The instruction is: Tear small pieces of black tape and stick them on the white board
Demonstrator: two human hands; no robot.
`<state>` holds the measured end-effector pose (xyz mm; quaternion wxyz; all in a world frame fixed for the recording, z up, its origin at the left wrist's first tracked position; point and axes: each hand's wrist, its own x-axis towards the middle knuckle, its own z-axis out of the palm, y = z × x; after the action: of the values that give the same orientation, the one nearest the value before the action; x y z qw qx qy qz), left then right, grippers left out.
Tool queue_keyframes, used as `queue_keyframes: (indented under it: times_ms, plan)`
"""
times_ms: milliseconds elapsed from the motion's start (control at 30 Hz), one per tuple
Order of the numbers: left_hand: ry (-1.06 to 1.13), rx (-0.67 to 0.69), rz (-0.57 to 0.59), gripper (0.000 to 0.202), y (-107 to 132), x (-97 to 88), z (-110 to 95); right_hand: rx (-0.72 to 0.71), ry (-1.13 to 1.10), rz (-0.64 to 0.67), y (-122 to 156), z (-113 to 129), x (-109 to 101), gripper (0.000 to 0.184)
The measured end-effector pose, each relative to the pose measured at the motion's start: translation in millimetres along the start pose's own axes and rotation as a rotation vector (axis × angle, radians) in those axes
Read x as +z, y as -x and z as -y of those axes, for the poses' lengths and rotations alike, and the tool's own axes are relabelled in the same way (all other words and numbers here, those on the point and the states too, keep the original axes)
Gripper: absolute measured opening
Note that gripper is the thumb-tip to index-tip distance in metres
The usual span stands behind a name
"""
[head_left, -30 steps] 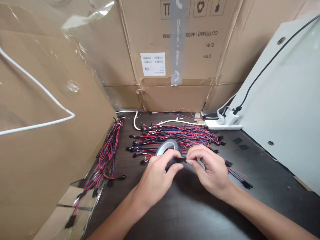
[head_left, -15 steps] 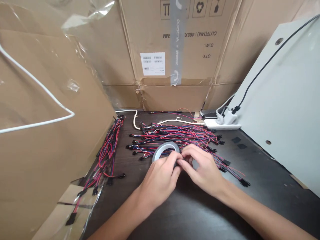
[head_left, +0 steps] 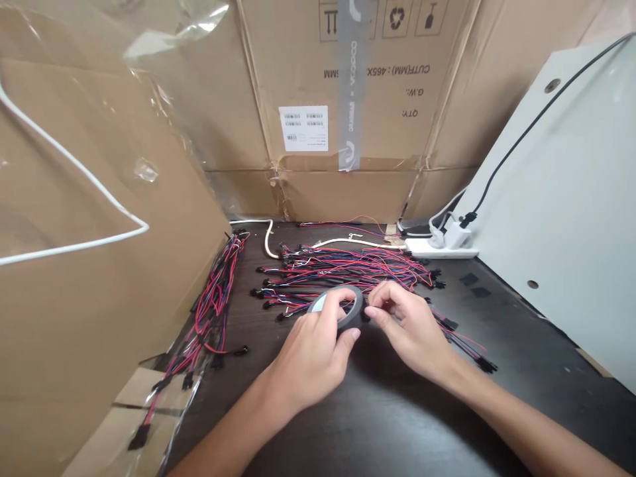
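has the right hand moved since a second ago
Yes, slightly: the right hand has edged away from the body, closer to the white power strip, beside the tape roll.

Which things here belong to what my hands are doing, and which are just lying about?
In use: roll of tape, gripped by the left hand, with the right hand at its edge; loose wires right behind.
Lying about: wire bundle on the left, power strip, cardboard boxes, white panel.
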<state>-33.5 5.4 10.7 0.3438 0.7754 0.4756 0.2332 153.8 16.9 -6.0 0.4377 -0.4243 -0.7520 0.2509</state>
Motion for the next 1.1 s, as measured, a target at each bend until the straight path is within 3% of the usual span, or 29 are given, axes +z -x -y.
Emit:
queue_keyframes:
  times_ms: [233,433,600,767,833,933,1100]
  plan:
    - [0.103,0.037,-0.026,0.029,-1,-4.6,-3,-0.323,0.066,-0.048,6,5,0,0.017]
    - [0.123,0.015,-0.047,0.023,0,-7.6,-4,-0.428,0.104,-0.021,5,8,-2,0.015]
    - [-0.036,0.032,-0.167,0.023,-2,-3.9,-2,-0.248,0.107,-0.058,4,12,-1,0.011]
    - [-0.121,-0.047,-0.182,0.022,-5,-1.4,-4,-0.025,0.045,-0.082,5,10,1,0.006]
    - [-0.138,-0.078,-0.162,0.020,-5,-1.4,-6,0.066,-0.034,-0.061,5,8,2,0.003]
    - [-0.188,-0.128,-0.090,0.018,-4,-2.1,-10,0.181,-0.138,0.005,4,5,1,0.016]
    - [-0.293,-0.182,-0.017,0.019,-3,-3.3,-11,0.192,-0.023,0.076,3,6,1,0.008]
